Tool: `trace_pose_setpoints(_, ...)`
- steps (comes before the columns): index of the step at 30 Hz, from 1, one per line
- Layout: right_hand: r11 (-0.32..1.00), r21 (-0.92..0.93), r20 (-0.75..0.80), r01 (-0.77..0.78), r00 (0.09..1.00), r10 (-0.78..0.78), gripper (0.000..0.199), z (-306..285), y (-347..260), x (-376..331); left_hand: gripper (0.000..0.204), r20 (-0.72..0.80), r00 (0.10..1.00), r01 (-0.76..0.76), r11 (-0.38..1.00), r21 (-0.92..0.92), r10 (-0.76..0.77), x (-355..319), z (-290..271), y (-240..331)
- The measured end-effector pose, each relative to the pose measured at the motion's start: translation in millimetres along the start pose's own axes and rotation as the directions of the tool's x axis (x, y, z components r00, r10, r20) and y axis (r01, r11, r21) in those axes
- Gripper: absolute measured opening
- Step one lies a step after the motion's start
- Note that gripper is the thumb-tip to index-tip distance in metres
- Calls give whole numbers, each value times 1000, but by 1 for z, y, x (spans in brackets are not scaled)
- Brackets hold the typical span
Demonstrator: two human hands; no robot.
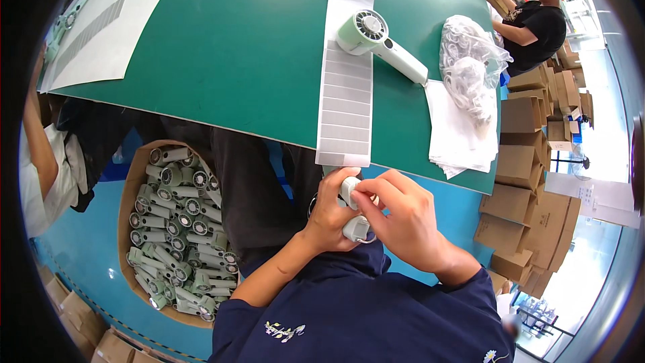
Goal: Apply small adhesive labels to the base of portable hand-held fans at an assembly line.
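Note:
My left hand (329,212) is closed around pale handheld fans (356,228); two white handle ends show, and the rest is mostly hidden by my fingers. A thin cord loop hangs at the lower handle end. My right hand (410,218) pinches at the upper handle end, its fingertips touching it; what is between them, if anything, is too small to make out. Beyond my hands, a strip of grey labels (345,121) hangs slightly over the edge of the green table (235,47). Another pale green and white fan (403,60) lies partly across that strip.
A clear bag of white cords (465,60) rests on white sheets (460,138) at the right. Below left, a cardboard box (126,228) holds many fans. Stacked cartons (524,114) and a person in black (537,27) are at the right; another person's arm (41,151) shows at left.

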State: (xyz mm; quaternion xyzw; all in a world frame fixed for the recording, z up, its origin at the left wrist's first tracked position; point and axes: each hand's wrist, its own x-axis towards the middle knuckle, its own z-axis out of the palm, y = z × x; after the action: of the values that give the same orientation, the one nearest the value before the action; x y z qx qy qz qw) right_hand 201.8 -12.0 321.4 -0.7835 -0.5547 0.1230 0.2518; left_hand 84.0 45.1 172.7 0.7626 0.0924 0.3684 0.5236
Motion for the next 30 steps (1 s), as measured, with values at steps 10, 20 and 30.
trace_pose_setpoints(10, 728, 682, -43, -68, 990, 132, 21, -18, 31, -22, 62, 10, 1000, 9, 999, 31, -9, -2, -2, 4)
trace_pose_setpoints(20, 745, 615, 185, -259, 965, 183, 19, -6, 5, -70, 51, -42, 999, 29, 1000, 6, -29, -5, 7, 3)
trace_pose_setpoints(30, 911, 372, 85, -178, 984, 158, 22, 2, 6, -74, 54, -19, 999, 38, 999, 39, -37, -7, 3, 1)
